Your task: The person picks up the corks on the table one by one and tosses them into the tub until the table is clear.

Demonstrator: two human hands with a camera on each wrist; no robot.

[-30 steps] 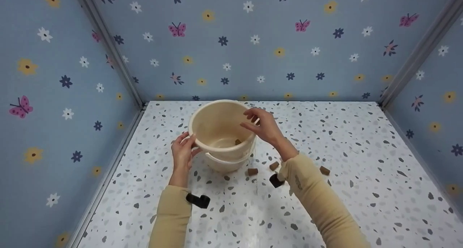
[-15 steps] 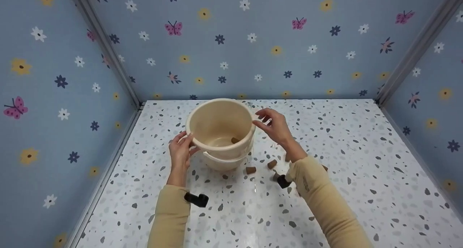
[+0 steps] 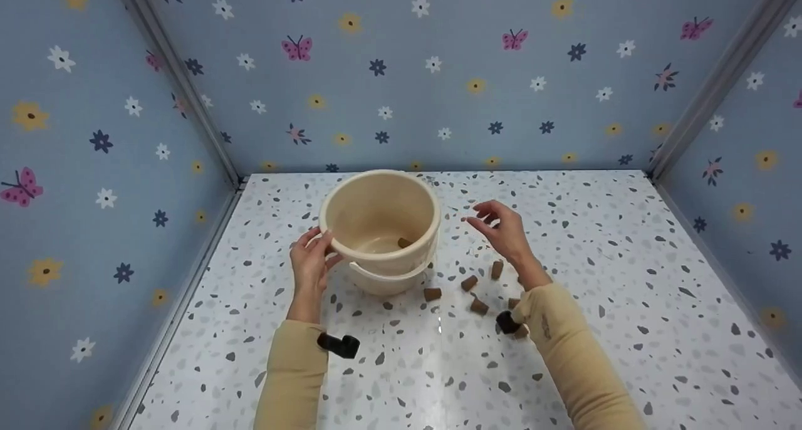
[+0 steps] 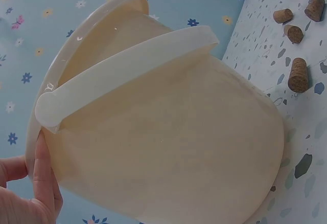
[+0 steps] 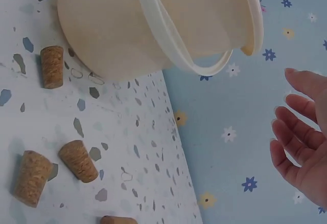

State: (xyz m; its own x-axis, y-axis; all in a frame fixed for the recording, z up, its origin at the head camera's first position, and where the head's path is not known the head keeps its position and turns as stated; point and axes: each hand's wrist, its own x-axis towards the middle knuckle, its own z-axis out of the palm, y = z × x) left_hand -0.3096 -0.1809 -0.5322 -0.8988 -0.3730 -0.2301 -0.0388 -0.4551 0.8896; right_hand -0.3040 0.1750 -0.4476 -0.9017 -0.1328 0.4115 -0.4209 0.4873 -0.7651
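A cream plastic bucket with a white handle stands upright on the speckled tabletop. My left hand pinches its rim at the left, thumb and fingers on either side of the edge. One cork lies inside on the bucket's floor. Right of the bucket, my right hand is raised above the table, its fingers loosely bent and nothing between them. Several tapered brown corks lie below it, among them one cork close to the bucket's base and another cork in the right wrist view.
The white speckled table is bounded by blue flowered panels at the back and both sides. A further cork lies near the right sleeve, which partly covers others.
My right hand has drawn away from the bucket's right rim toward the right. More corks show on the table as the arm shifts. The left hand keeps its hold on the rim.
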